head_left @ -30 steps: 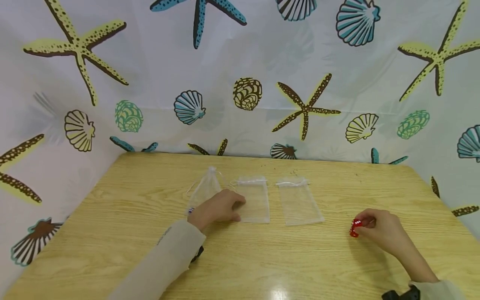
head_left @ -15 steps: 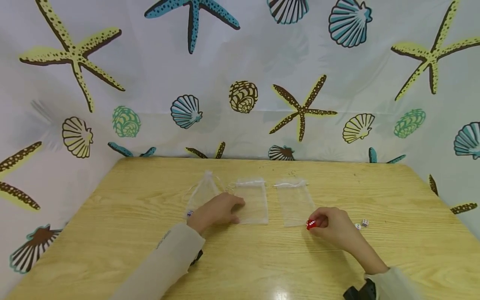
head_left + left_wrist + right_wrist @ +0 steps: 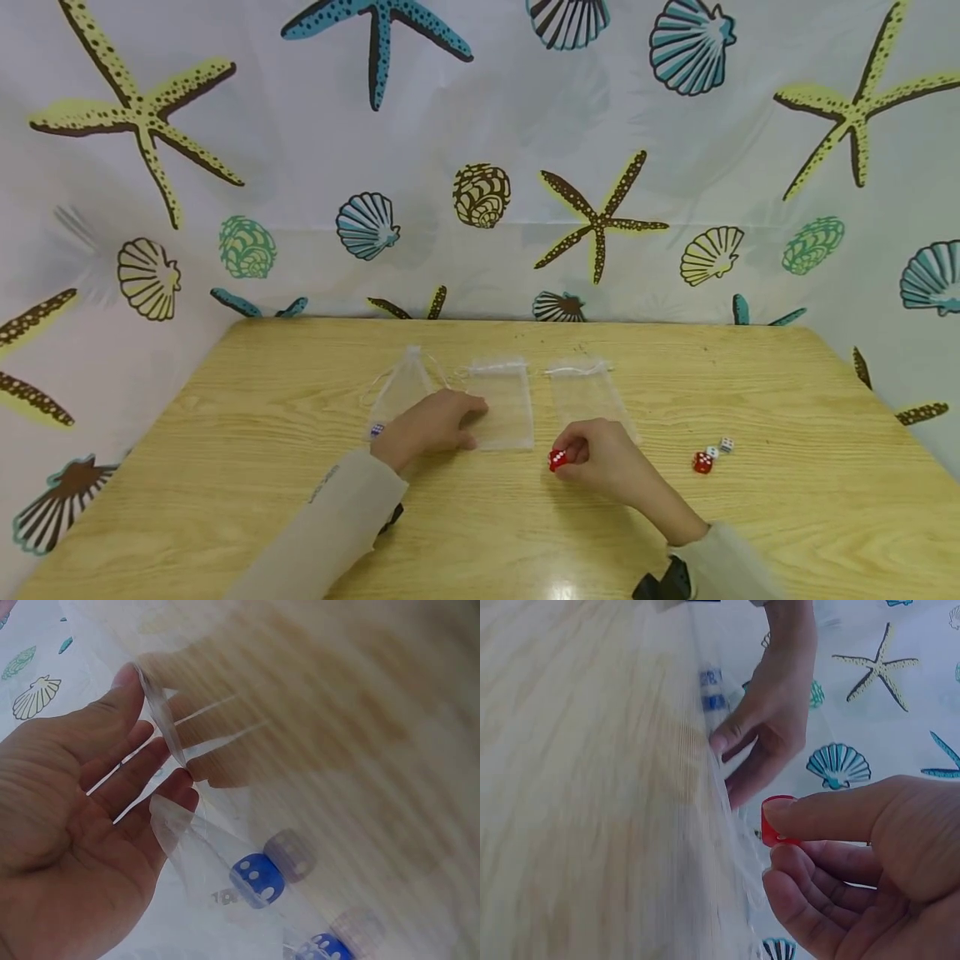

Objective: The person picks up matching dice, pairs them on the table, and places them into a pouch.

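My right hand pinches a red die between thumb and fingers, just in front of the right sheer drawstring bag. The red die also shows at the fingertips in the right wrist view. My left hand rests with fingers apart at the left side of the middle sheer bag; in the left wrist view its thumb and fingertips touch the bag's edge. Partly behind the left hand lies the left sheer bag, gathered at its top, with blue dice inside.
On the table at right lie another red die and two white dice. A white cloth printed with shells and starfish hangs behind the table and at both sides.
My right hand has lifted a red die and carried it left from the dice at right to beside the middle bag. My left hand has stayed in place.
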{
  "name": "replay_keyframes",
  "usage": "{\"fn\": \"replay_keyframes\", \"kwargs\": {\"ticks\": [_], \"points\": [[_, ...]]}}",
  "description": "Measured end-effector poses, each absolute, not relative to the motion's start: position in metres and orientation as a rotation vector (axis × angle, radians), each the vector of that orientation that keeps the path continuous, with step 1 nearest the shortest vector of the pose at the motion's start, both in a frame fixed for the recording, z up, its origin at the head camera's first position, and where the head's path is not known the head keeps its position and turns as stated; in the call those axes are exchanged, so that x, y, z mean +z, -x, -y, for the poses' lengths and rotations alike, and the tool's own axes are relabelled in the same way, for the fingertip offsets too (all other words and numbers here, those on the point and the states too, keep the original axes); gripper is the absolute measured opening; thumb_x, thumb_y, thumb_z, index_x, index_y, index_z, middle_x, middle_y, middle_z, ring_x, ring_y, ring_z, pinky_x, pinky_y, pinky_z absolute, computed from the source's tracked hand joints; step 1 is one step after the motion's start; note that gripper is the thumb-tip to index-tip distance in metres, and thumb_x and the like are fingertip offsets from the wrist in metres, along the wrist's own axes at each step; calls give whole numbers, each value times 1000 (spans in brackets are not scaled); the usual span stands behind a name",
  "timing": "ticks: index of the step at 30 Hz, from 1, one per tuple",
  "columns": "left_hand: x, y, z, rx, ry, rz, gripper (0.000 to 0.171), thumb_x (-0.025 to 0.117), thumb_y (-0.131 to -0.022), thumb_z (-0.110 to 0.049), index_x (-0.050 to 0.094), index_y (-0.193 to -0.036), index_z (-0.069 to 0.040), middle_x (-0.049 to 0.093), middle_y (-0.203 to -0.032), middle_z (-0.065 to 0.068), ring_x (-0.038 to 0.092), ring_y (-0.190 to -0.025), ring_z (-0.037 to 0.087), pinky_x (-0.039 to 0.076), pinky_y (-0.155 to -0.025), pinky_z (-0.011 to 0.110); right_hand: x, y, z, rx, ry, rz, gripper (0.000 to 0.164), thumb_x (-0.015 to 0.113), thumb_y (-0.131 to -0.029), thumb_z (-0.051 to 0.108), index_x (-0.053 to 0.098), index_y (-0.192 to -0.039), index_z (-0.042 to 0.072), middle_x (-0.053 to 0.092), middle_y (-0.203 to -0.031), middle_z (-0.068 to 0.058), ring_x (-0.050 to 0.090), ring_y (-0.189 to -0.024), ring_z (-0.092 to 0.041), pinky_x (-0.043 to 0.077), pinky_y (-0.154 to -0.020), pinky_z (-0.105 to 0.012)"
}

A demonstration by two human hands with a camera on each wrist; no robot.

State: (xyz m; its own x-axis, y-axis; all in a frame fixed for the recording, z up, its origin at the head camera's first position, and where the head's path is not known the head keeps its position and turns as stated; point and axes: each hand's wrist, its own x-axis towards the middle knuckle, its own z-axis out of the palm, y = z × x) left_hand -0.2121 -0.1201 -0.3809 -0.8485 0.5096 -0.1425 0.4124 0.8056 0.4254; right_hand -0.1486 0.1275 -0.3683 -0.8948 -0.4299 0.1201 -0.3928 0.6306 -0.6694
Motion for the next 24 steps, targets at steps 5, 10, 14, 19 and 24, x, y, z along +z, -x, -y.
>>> {"fn": "replay_keyframes", "kwargs": {"ticks": [5,10,14,19,24], "points": [[-384,211,120,574,-703,-2737,47,70,-86,-11,57,-131,-3,55,-137,11,48,-130,28,37,-109,41,-371,146,-109,-1169,752,-2705,14,77,-72,0,68,-82,2,62,-68,0,51,-59,-1,45,-54,-16],[-385,212,120,575,-676,-2746,47,70,-86,-11,57,-131,-3,55,-137,10,48,-130,28,36,-109,41,-375,144,-95,-1179,778,-2635,13,77,-73,0,68,-82,1,61,-68,1,51,-59,-2,45,-54,-17],[-384,212,120,557,-682,-2765,47,71,-85,-11,58,-130,-3,56,-135,10,49,-128,28,37,-108,42,-381,143,-89,-1165,772,-2588,12,76,-73,-1,68,-82,3,60,-69,2,51,-61,-4,44,-56,-17],[-382,212,119,566,-681,-2763,47,71,-85,-9,58,-129,-3,57,-134,11,49,-128,29,37,-109,42,-389,141,-86,-1192,782,-2502,13,76,-72,-3,69,-81,3,59,-70,2,52,-61,-4,45,-56,-17],[-381,213,117,558,-668,-2761,48,71,-85,-10,58,-130,-4,56,-135,11,49,-128,29,37,-108,42,-393,140,-85,-1243,787,-2444,15,76,-70,-5,69,-82,2,58,-70,2,51,-62,-3,45,-57,-16]]}}
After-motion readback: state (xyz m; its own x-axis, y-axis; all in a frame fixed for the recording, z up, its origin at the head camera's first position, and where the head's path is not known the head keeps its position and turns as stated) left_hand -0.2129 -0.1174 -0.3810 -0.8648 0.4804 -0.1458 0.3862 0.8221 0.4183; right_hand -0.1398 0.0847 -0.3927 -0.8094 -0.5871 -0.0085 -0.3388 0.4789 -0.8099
